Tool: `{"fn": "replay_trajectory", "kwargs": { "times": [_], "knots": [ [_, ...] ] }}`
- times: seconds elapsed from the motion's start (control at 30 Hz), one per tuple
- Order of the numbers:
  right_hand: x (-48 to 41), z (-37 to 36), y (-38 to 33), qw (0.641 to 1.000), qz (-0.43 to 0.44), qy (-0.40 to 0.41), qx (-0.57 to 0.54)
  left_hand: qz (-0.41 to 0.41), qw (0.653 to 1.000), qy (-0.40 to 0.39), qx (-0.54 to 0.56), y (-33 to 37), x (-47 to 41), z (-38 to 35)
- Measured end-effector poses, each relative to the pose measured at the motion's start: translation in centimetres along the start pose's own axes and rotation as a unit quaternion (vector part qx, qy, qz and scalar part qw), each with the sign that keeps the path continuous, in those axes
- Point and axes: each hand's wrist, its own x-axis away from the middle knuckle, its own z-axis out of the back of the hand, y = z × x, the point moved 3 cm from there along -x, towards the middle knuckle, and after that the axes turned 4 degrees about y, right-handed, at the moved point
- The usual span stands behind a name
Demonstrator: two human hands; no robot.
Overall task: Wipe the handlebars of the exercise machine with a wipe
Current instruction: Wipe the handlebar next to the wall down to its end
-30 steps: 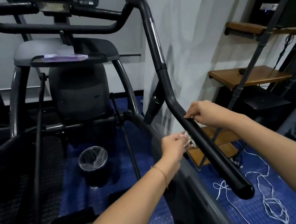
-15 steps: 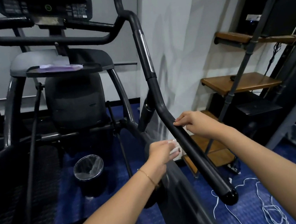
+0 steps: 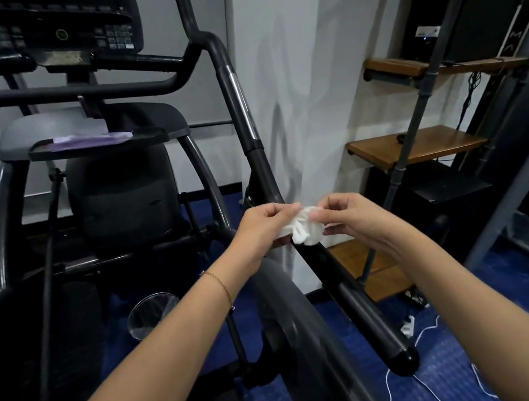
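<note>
Fingers point(image 3: 287, 210) pinch wipe point(image 3: 306, 230) at handlebar point(image 3: 355, 303) bend, both hands engaged.
We hold the bunched white wipe between left hand point(image 3: 261, 232) and right hand point(image 3: 354, 217): thumb + fingertips of each curled tight onto cloth, no finger spread. Wipe sits directly in front of bar at its bend; actual contact w/ bar cannot be confirmed. Bar long axis runs far-left to near-right, free end nearest us, below hands. Both hands approx. equally close to bar, left hand on its left side, right hand on its right. We judge next stroke must track that axis, i.e. slide toward the near free end.
</note>
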Motion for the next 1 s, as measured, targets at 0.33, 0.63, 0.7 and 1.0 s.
{"fn": "replay_trajectory", "kwargs": {
  "times": [0.33, 0.63, 0.7, 1.0],
  "knots": [
    [-0.3, 0.7, 0.7, 0.939, 0.048, 0.202, 0.274, 0.023, 0.981, 0.127, -0.143, -2.1, -5.2, 1.5],
    [-1.8, -2.3, 3.0, 0.948, 0.031, 0.051, 0.311, -0.033, 0.944, 0.162, -0.285, 0.3, -10.1, 2.4],
    [-3.1, -2.7, 3.0, 0.926, 0.032, 0.042, 0.373, -0.037, 0.942, 0.16, -0.291, 0.4, -11.1, 2.2],
    [-2.8, -6.5, 2.5, 0.755, 0.095, 0.105, 0.641, 0.016, 0.917, 0.151, -0.37, 0.7, -13.0, 1.8]
  ]
}}
